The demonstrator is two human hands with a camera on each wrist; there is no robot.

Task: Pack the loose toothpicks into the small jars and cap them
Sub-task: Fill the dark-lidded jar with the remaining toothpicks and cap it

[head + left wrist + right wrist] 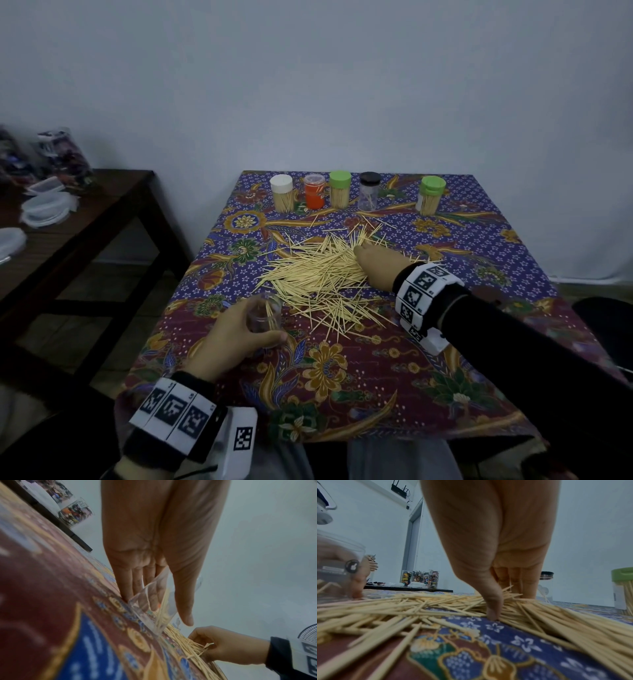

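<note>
The loose toothpicks (318, 270) — light, stiff, prone to scatter — lie heaped mid-surface, best pinched as an aligned bundle at mid-length; the right hand (375, 265) gathers some while the left hand (233, 334) grips the open clear jar (265, 313).

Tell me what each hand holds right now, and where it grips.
Left hand grips the clear jar around its side wall. Right hand pinches a bunch from the toothpick pile.
</note>
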